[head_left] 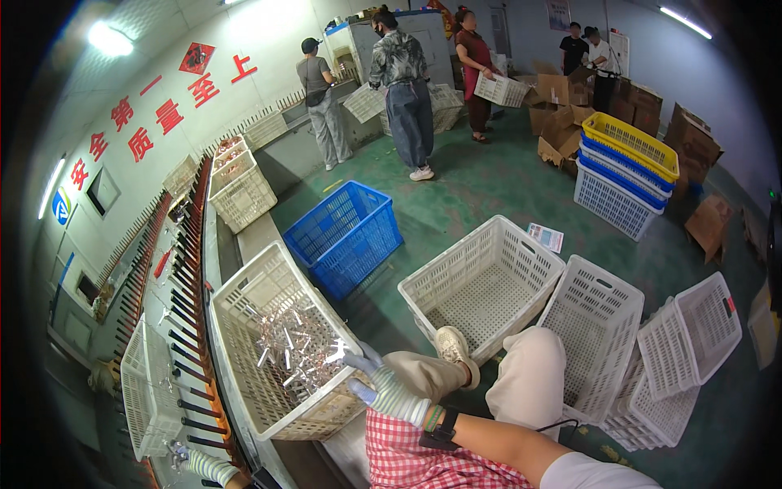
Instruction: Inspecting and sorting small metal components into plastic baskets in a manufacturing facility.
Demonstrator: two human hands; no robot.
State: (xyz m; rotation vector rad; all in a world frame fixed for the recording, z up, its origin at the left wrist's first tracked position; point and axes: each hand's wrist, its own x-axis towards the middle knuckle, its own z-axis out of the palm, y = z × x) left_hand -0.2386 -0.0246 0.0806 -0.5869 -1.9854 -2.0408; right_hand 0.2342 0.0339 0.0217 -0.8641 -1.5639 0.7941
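My right hand (pixel 391 393), in a grey glove with a striped cuff, is over the near right rim of a white plastic basket (pixel 244 405). Its fingers are apart, and a bright metal piece (pixel 336 352) lies at the fingertips. Many small shiny and copper-coloured metal parts (pixel 293 342) lie loose in that basket. At the lower left, my left hand (pixel 204 464), in a matching glove, is beside the conveyor's row of black-tipped rods (pixel 199 407). Its fingers are closed round a small shiny metal part (pixel 177 450), partly cut off from clear view.
A narrow white basket (pixel 151 399) stands beyond the rods. To my right are an open white basket (pixel 489 285), more white baskets (pixel 590 326), and a yellow-topped basket stack (pixel 627 151). A blue crate (pixel 346 236) stands ahead. Several people work farther back near cardboard boxes (pixel 562 114).
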